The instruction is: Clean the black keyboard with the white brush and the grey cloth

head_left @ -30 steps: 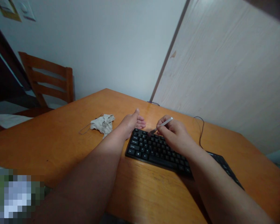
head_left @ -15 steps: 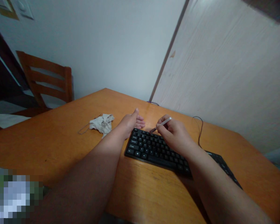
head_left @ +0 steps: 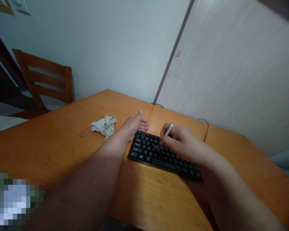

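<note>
A black keyboard [head_left: 156, 153] lies on the orange wooden table [head_left: 62, 141]. My right hand [head_left: 183, 142] is closed in a pinch on a thin white brush [head_left: 168, 131], whose dark tip touches the upper key rows. My left hand [head_left: 134, 124] rests on its edge at the keyboard's far left corner, fingers stretched out together, thumb up. It holds nothing that I can see. My right forearm covers the keyboard's right end.
A crumpled beige cloth [head_left: 103, 125] with a thin loop lies left of my left hand. The keyboard's black cable [head_left: 205, 128] runs to the wall. A wooden chair [head_left: 44, 81] stands at the far left. A pale wood-grain panel [head_left: 231, 70] rises behind the table.
My right hand has moved toward me and lowered the brush more upright onto the keys. My left hand has stayed at the keyboard's corner.
</note>
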{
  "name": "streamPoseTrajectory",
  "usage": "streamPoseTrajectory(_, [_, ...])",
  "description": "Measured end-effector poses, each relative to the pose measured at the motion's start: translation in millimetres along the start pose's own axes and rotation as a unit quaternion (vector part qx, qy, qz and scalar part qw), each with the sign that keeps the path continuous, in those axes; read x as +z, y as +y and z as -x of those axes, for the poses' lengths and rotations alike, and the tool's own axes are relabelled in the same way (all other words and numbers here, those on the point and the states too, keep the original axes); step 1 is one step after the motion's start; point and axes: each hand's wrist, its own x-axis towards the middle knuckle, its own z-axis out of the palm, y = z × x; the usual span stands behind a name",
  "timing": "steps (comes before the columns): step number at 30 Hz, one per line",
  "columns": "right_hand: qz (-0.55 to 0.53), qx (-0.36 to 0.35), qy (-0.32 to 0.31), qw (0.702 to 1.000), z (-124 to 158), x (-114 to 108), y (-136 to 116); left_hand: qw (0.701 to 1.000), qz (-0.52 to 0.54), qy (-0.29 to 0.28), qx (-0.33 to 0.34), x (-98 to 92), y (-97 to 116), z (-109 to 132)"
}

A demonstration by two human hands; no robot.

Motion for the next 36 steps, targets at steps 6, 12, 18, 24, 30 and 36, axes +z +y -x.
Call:
streamPoseTrajectory(6, [-0.017,-0.004,-0.048,0.999,4.5,-2.6,-3.3,1.000,0.003,0.005,0.001,0.5,0.0,0.4])
streamPoseTrajectory(12, [-0.045,-0.022,-0.091,0.995,9.1,-12.2,-4.3,1.000,-0.004,0.012,-0.006,1.6,-1.0,-1.1])
streamPoseTrajectory(18, [-0.048,-0.024,-0.105,0.993,10.6,-15.2,-3.6,1.000,-0.006,0.013,-0.002,1.9,1.1,0.9])
streamPoseTrajectory(24, [-0.139,-0.043,-0.117,0.982,10.1,-2.1,-4.9,1.000,-0.012,0.016,-0.010,2.0,2.2,1.4])
streamPoseTrajectory(30, [-0.131,-0.038,0.020,0.990,1.6,8.0,0.4,1.000,-0.010,0.013,-0.002,1.9,0.1,0.8])
streamPoseTrajectory(36, [-0.063,-0.032,0.041,0.997,-1.3,8.7,1.8,1.000,-0.010,0.007,0.000,1.2,0.1,0.3])
